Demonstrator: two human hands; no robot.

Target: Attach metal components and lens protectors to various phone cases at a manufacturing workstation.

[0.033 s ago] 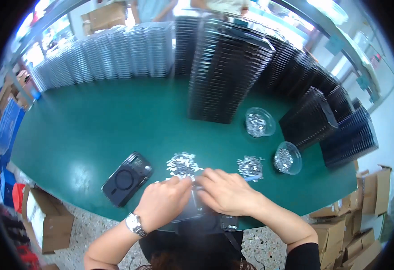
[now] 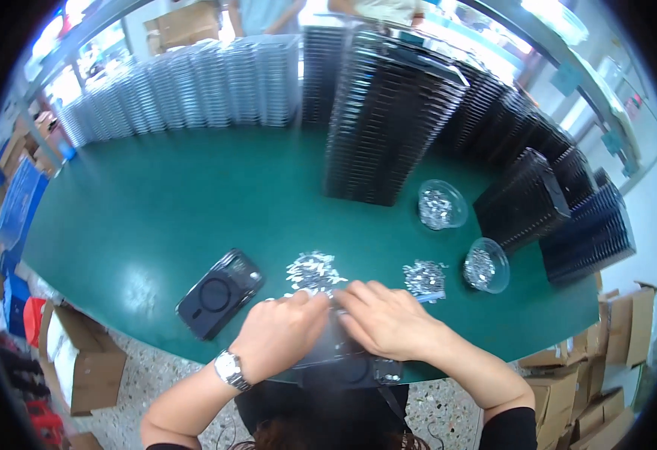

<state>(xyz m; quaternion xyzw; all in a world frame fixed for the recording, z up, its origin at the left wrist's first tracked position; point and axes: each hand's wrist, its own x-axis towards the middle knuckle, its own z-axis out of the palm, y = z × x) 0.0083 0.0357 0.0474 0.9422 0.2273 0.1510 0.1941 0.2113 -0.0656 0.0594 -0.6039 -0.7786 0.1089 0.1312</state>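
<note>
My left hand (image 2: pixel 282 330) and my right hand (image 2: pixel 385 321) lay side by side on a clear tray (image 2: pixel 343 360) at the near edge of the green bench (image 2: pixel 193 202). Both hands were flat, fingers stretched and pressing down on the tray, not closed around it; the fingertips of the two hands almost met in the middle. Under the tray I could see a dark case (image 2: pixel 358 370), but my hands covered most of it. I wore a watch (image 2: pixel 230 369) on the left wrist.

Just left of my left hand a second dark case (image 2: pixel 219 293) with a ring on its back lay on the bench, apart from the tray. Just beyond my fingers was a pile of small silver parts (image 2: pixel 312 270), and another pile (image 2: pixel 424 276) was near my right hand. Further right stood two clear bowls (image 2: pixel 486 265) with more silver parts. At the back of the bench stood rows of clear trays (image 2: pixel 193 90) and tall stacks of black trays (image 2: pixel 388 120). Cardboard boxes (image 2: pixel 81 360) stood on the floor.
</note>
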